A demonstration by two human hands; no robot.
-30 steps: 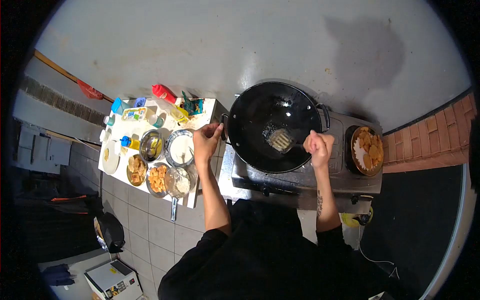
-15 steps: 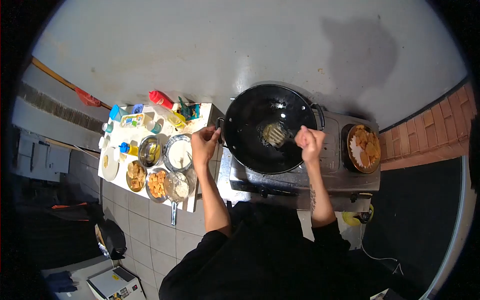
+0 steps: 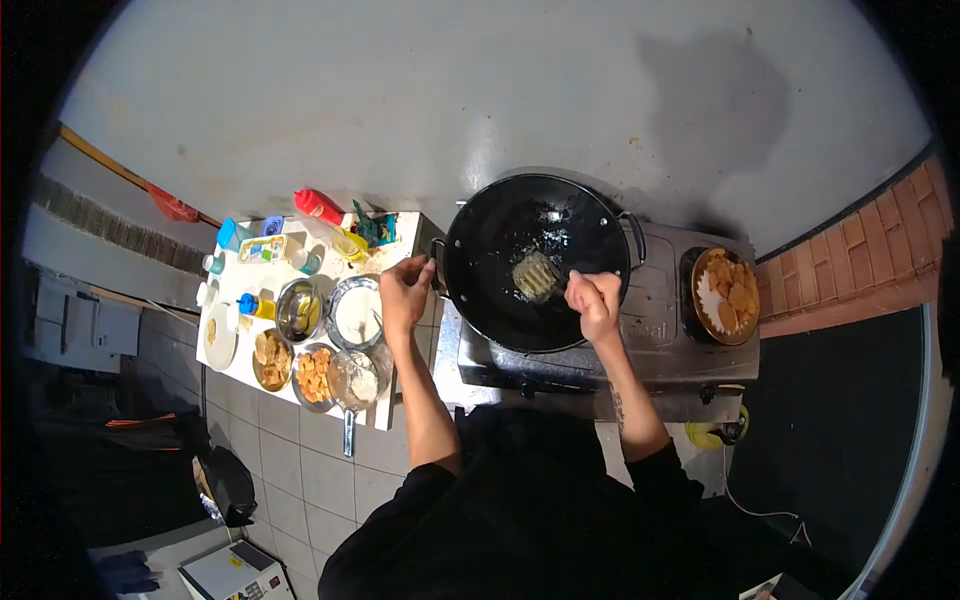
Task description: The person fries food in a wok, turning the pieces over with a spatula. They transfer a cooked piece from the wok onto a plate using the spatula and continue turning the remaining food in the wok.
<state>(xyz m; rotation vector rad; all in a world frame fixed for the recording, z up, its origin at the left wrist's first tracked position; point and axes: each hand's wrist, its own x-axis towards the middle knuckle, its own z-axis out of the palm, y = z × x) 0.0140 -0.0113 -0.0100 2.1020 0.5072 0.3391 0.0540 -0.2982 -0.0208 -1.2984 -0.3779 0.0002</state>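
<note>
A large black wok [image 3: 490, 235] with two loop handles sits on the stove, its inside glossy with oil. My left hand [image 3: 404, 295] is closed at the wok's left handle [image 3: 437, 262], fingertips pinching it. My right hand [image 3: 594, 302] is wrapped round the handle of a slotted spatula [image 3: 541, 274], whose slotted head rests low in the wok. Under and beside that head lies a small pale, greasy patch; I cannot tell what it is. The spatula's handle is mostly hidden by my fingers.
Left of the stove, a white table [image 3: 385, 408] bears bowls of chopped food, a strainer [image 3: 352, 385], a bowl of white batter [image 3: 357, 310], bottles and a red squeeze bottle [image 3: 318, 206]. A plate of fried food [image 3: 738, 290] stands on the stove's right side.
My right hand has moved left and slightly toward me, and the spatula head has slid left across the wok's bottom. My left hand stays at the handle.
</note>
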